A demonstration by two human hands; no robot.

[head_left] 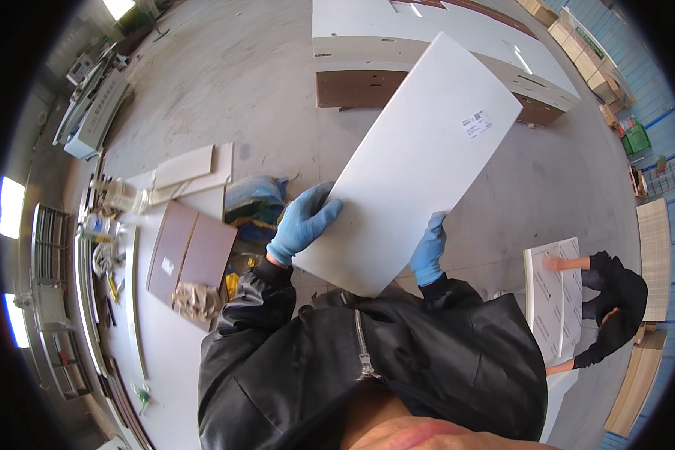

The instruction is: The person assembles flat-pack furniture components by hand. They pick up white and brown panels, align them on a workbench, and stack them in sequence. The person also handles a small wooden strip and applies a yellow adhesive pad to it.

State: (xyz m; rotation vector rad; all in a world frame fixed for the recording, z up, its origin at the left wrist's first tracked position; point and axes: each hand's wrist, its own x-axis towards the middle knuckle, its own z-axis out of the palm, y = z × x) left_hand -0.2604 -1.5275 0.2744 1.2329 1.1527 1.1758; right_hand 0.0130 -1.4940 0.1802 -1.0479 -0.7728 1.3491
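The person wears a black jacket [292, 367], both sleeves reaching forward with the elbows bent and spread. The right hand [428, 251], in a blue glove, points upward along the near right edge of a white panel [420, 176], touching it; some fingers are hidden, so I cannot tell whether it is closed round that edge. The left hand [305, 221], gloved alike, is clamped on the opposite edge, its thumb lying over the upper face.

The panel lies between the two hands, its near end just in front of the jacket and most of its length running beyond them, slanting away to the right. A printed label [475, 124] sits toward its far end.

To the left, brown boards [191, 244] rest on a pale bench [165, 367]. On the right, a co-worker [615, 300] bends over a wrapped stack [553, 289]. Farther ahead, a large pile of white and brown panels [375, 51] stands on the floor [232, 82].
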